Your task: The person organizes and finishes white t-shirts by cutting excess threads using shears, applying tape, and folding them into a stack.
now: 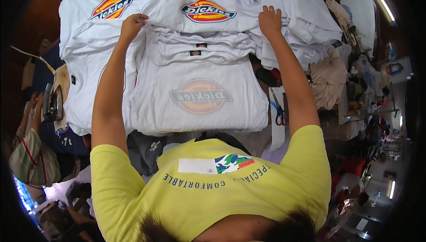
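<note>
A white tank top point(168, 13) with a red, yellow and dark-blue oval print stretches across the far side of the table. My left hand point(132, 28) is closed, pinching its left edge between thumb and fingers. At its right side, my right hand point(270, 21), with a ring on one finger, grips the cloth; its thumb is partly hidden. Nearer to me lies a stack of white tank tops point(239, 82), the top one showing the print faintly through the fabric. Their gathered necklines, with small dark labels, lie just below the held edge.
More white tank tops lie piled at left point(80, 55) and right point(301, 11). Blue-handled scissors point(280, 117) rest near my right arm. An iron point(55, 102) stands at the left, beside another person's arms point(31, 113). Beige cloth point(328, 73) is heaped at the right.
</note>
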{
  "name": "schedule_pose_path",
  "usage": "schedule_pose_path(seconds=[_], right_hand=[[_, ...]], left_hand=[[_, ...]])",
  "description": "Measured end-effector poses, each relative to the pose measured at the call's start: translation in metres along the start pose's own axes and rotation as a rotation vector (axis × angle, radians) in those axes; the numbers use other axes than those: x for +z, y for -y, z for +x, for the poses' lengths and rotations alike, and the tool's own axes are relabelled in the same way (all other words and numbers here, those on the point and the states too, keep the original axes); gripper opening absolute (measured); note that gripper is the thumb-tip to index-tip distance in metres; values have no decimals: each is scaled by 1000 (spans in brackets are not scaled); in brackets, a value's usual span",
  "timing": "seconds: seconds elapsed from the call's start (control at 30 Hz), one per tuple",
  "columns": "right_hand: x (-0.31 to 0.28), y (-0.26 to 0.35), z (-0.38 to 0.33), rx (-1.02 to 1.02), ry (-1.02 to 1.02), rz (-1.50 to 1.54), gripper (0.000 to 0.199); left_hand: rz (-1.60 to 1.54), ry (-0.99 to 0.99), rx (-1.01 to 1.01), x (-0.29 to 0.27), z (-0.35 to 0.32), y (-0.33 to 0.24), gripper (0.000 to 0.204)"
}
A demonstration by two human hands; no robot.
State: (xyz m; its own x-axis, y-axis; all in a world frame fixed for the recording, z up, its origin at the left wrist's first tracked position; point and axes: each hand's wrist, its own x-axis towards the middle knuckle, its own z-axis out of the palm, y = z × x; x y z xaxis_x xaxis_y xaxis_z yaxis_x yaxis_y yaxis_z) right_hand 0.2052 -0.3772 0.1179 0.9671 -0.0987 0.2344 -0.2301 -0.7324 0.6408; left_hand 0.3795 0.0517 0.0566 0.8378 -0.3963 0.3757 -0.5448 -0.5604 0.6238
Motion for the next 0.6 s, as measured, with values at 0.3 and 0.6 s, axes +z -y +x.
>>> schedule_pose_path(seconds=[0.3, 0.6], right_hand=[[38, 75, -179, 120, -116, 1104, 22], [7, 108, -280, 552, 266, 734, 32]], left_hand=[[319, 51, -119, 22, -226, -33, 29], [668, 98, -345, 9, -301, -75, 31]])
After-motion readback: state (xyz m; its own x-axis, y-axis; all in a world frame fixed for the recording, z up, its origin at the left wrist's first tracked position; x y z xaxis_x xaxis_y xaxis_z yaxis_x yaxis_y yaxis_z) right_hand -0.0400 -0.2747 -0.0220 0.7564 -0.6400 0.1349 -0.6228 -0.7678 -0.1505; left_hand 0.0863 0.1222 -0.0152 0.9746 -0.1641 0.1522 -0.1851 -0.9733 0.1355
